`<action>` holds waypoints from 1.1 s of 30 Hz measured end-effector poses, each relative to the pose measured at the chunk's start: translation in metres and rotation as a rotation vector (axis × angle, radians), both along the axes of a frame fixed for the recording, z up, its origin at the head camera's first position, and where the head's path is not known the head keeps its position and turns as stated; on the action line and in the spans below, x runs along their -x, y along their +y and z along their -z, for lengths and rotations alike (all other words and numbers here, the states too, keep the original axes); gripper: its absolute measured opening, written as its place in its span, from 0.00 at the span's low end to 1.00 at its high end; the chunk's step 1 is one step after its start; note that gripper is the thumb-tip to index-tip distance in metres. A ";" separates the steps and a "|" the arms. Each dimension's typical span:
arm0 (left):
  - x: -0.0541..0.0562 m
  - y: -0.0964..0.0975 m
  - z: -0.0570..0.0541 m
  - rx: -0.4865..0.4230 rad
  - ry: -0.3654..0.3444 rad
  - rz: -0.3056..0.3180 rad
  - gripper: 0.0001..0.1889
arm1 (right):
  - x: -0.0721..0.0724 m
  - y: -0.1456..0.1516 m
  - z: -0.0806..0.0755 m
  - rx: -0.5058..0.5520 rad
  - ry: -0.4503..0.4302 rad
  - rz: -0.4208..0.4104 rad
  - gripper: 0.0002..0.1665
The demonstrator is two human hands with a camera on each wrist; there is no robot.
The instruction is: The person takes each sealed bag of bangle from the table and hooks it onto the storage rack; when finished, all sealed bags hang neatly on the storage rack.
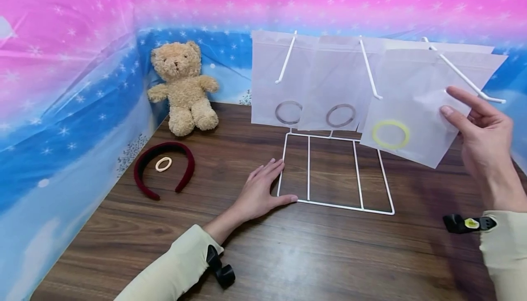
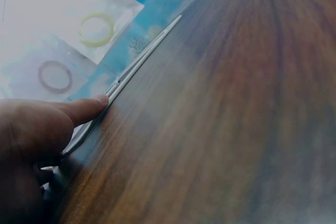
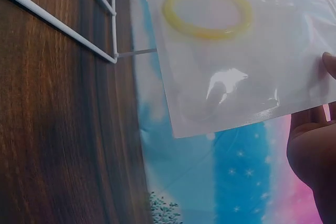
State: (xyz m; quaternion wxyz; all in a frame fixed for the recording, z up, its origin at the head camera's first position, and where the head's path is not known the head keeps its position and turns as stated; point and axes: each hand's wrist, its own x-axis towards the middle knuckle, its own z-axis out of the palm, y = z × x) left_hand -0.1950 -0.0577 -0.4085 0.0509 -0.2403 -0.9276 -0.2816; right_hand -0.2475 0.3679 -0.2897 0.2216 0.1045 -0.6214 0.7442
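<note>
A white wire display rack (image 1: 357, 173) stands on the table, with frosted zip bags hanging from its prongs. My left hand (image 1: 259, 193) rests at its near left corner, fingers straight along the side wire and thumb (image 2: 89, 109) on the front wire. At the right prong (image 1: 459, 70), my right hand (image 1: 486, 131) pinches the side edge of a zip bag (image 1: 416, 95), which hangs tilted with a yellow ring (image 1: 390, 135) showing through it. Two more zip bags, the left (image 1: 269, 72) and middle (image 1: 337, 72), each show a greyish-brown ring at the bottom.
Left on the dark wooden table (image 1: 288, 255) lies a dark red headband (image 1: 188, 166), with a small cream ring (image 1: 164, 164) inside its curve. A beige teddy bear (image 1: 183, 90) sits at the back left. Pink and blue cloth (image 1: 103, 72) lines the sides.
</note>
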 end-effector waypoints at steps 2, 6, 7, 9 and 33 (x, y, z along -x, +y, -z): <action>-0.001 0.000 0.000 -0.001 -0.001 -0.001 0.48 | 0.001 0.000 0.001 0.005 0.004 -0.003 0.30; -0.001 0.001 -0.001 0.004 -0.003 0.000 0.48 | -0.002 0.002 0.002 0.001 0.004 -0.009 0.30; -0.001 0.002 -0.001 0.004 -0.002 0.000 0.48 | -0.003 0.003 0.003 -0.007 0.005 -0.010 0.30; 0.000 0.002 0.000 0.004 -0.003 0.001 0.47 | -0.006 0.005 0.005 -0.013 0.010 -0.012 0.29; 0.005 0.002 0.003 0.018 -0.019 0.003 0.47 | -0.088 0.037 0.080 0.054 -0.277 0.156 0.25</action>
